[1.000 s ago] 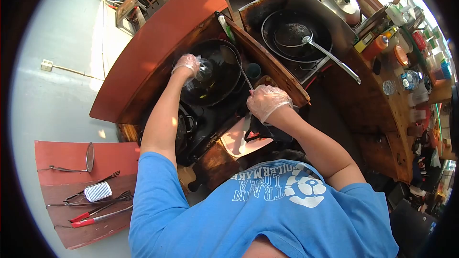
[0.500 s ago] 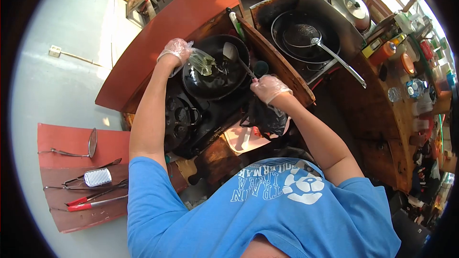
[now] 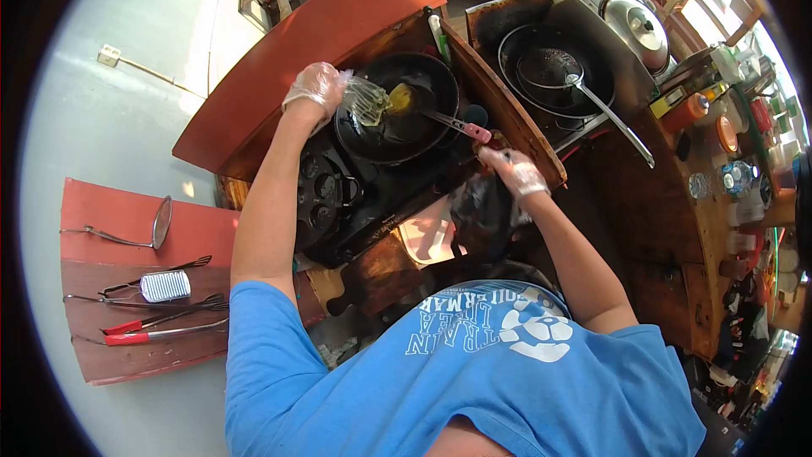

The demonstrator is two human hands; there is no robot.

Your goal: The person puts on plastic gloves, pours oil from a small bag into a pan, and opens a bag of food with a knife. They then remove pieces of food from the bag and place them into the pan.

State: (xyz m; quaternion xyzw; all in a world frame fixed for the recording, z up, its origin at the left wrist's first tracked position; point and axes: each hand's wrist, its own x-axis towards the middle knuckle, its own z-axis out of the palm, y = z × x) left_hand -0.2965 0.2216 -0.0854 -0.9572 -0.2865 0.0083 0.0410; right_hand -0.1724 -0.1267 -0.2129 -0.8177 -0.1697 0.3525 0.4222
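My left hand [image 3: 315, 90], in a clear plastic glove, is closed on a clear plastic bag [image 3: 365, 100] over the left side of a black wok [image 3: 397, 140]. Something yellow [image 3: 400, 99] shows at the bag's mouth, above the pan. A spatula with a pink handle end [image 3: 476, 132] rests in the wok, its handle over the right rim. Just below that handle is my gloved right hand [image 3: 512, 171], not touching it, beside a black plastic bag [image 3: 484, 207]; whether its fingers hold anything is unclear.
Left of the stove's front sits a pan with round hollows [image 3: 321, 195]. A second wok [image 3: 554, 101] holding a strainer stands at the right, past a wooden partition [image 3: 507, 106]. Whisks, tongs and a grater [image 3: 166, 287] hang at the left. Bottles [image 3: 685, 112] crowd the far right.
My right hand has let go of the spatula and moved down and right. The spatula now leans on the rim. Something yellow now shows by the bag in my left hand. The view has shifted slightly.
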